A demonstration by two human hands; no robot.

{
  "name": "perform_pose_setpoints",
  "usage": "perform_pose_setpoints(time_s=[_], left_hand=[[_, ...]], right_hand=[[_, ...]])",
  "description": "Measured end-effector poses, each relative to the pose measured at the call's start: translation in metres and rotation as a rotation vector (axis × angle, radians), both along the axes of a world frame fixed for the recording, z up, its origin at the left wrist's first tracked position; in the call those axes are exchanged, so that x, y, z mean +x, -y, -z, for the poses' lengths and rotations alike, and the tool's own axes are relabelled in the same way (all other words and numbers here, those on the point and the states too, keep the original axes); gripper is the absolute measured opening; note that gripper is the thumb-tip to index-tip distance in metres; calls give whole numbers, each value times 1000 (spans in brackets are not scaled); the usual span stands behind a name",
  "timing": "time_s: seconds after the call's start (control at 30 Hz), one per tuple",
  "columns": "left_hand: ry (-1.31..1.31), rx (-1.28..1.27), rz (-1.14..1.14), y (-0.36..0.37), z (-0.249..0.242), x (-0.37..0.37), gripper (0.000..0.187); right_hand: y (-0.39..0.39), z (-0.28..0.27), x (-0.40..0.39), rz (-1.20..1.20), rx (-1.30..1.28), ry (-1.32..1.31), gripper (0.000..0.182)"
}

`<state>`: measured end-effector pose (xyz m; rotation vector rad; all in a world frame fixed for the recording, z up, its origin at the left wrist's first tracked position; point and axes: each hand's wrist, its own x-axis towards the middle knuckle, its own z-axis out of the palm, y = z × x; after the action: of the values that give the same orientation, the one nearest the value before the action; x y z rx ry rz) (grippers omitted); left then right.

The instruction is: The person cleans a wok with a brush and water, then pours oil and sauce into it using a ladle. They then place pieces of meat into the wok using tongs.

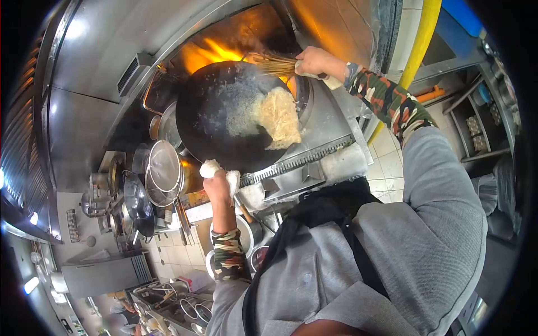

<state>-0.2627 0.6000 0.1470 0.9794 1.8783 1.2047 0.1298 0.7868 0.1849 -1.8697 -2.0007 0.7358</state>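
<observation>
A large black wok [207, 126] sits over orange flames. Pale, frothy food [280, 117] lies toward its right side, with a thin whitish film beside it. My left hand [217, 187] is closed round a white cloth [232, 180] at the wok's near left edge. At the wok's far right edge, my right hand [314, 61] grips a bundle of thin bamboo sticks [274, 64], a whisk-like brush, whose tips reach toward the flames and rim. Something pale shows beneath that hand.
Flames [216, 53] rise behind the wok. Strainers [163, 168] and pans [137, 204] hang or stand at the left. A yellow hose [421, 42] runs down at the right. White pots [241, 235] stand below my left hand. Part of a person [120, 319] shows at lower left.
</observation>
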Motion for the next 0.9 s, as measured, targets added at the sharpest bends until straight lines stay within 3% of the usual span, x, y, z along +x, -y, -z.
perform_pose_setpoints(time_s=[0.17,0.33,0.4,0.5,0.53,0.6,0.7,0.73,0.8,0.83,0.87,0.9], left_hand=[[-364,219,154,3,-4,8,26],[-489,260,250,2,-19,13,29],[-523,291,282,4,-19,13,30],[-642,482,309,39,-11,11,29],[-645,484,360,54,-3,7,31],[-579,432,274,78,16,3,35],[-594,432,291,78,39,-13,39],[-474,401,323,67,43,-22,34],[-367,387,187,38,51,-33,28],[-282,268,193,27,33,-23,27],[-198,156,204,16,12,-15,26],[-152,141,173,5,22,-21,26]], right_hand=[[19,27,-9,123,-120,-103,60],[43,61,-11,181,-185,-295,59],[61,76,-13,265,-9,-471,60],[93,118,-18,346,34,-591,57],[112,127,-22,363,51,-600,56],[129,158,-23,356,338,-579,57],[127,153,-18,292,390,-485,58],[125,134,-16,290,382,-472,58],[115,89,-12,396,-95,-664,58],[102,120,-7,340,255,-701,58],[112,121,-1,337,255,-693,58],[131,120,3,305,300,-559,59]])
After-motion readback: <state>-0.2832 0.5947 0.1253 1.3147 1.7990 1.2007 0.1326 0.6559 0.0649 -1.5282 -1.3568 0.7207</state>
